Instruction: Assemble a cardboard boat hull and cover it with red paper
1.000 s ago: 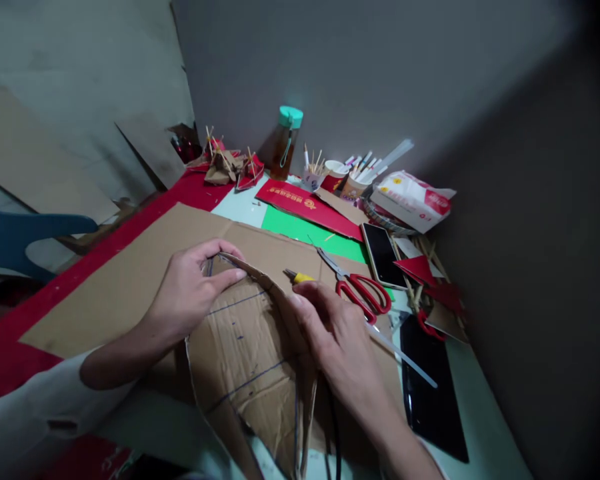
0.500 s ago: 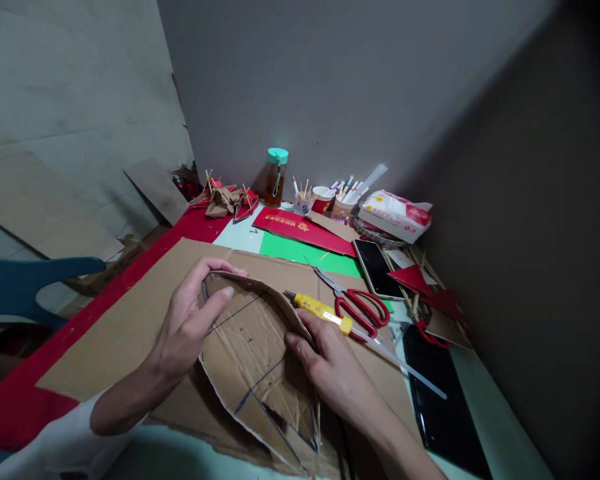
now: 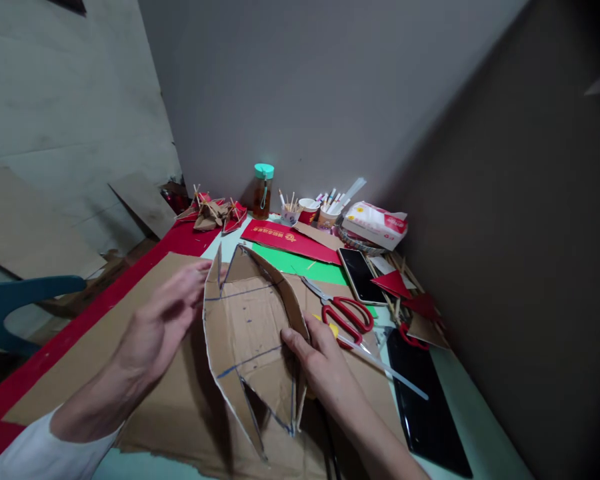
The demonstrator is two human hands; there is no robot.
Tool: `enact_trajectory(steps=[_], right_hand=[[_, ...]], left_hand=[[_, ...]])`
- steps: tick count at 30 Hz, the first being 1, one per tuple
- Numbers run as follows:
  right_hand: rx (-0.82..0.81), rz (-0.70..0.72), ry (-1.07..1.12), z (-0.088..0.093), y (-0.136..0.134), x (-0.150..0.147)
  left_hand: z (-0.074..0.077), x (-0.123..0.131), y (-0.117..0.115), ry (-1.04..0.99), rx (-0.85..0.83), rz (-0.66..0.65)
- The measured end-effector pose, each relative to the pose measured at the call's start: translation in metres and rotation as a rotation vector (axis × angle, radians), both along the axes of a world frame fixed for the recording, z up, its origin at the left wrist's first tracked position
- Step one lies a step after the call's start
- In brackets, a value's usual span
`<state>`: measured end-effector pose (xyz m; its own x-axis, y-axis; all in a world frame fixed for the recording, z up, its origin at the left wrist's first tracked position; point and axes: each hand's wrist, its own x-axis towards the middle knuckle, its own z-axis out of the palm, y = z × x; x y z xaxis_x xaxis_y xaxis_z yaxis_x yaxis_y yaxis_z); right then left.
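A cut cardboard piece point(image 3: 250, 327) with blue pen lines and folded-up sides stands between my hands, over a large flat cardboard sheet point(image 3: 105, 347). My left hand point(image 3: 160, 327) lies against its left flap, fingers stretched out and a little blurred. My right hand point(image 3: 320, 363) presses the right flap with its fingers closed on the edge. A yellow utility knife point(image 3: 333, 328) peeks out just behind my right hand. Red-handled scissors point(image 3: 343, 312) lie to the right of it.
A phone point(image 3: 359, 275), red paper triangles point(image 3: 395, 283), a black tablet point(image 3: 423, 393) and a clear ruler point(image 3: 385, 365) lie at the right. Green and red paper, cups of pens point(image 3: 325, 212), a bottle point(image 3: 263, 190), a tissue pack point(image 3: 375, 223) and small paper boats stand at the back. A blue chair point(image 3: 15, 300) is left.
The cardboard piece has been raised and folded more upright. My left hand slid off its top corner to the left flap and opened. The view tilted up.
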<state>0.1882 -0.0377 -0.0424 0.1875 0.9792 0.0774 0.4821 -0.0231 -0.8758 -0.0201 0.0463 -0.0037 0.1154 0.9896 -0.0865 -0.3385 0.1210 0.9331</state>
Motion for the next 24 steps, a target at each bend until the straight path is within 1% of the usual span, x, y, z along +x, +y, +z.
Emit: enact_trajectory(steps=[2, 5, 9, 13, 15, 20, 24], right_hand=[[0.01, 0.051, -0.007, 0.003, -0.002, -0.004], [0.06, 0.11, -0.012, 0.012, -0.004, -0.008], [0.209, 0.044, -0.055, 0.019, -0.002, -0.007], [0.345, -0.01, -0.126, 0.013, 0.0, -0.009], [0.383, -0.036, -0.16, 0.009, -0.001, -0.011], [0.411, -0.046, -0.218, 0.004, -0.003, -0.016], [0.428, -0.052, -0.243, 0.002, -0.002, -0.017]], left_hand=[[-0.002, 0.004, -0.006, 0.05, -0.076, -0.079], [-0.006, 0.009, -0.013, 0.119, -0.128, -0.098], [-0.01, 0.012, -0.018, 0.194, -0.191, -0.142], [-0.015, 0.013, -0.026, 0.244, -0.247, -0.221], [-0.016, 0.013, -0.031, 0.255, -0.282, -0.21], [-0.019, 0.014, -0.038, 0.274, -0.379, -0.105], [-0.019, 0.015, -0.041, 0.243, -0.446, -0.109]])
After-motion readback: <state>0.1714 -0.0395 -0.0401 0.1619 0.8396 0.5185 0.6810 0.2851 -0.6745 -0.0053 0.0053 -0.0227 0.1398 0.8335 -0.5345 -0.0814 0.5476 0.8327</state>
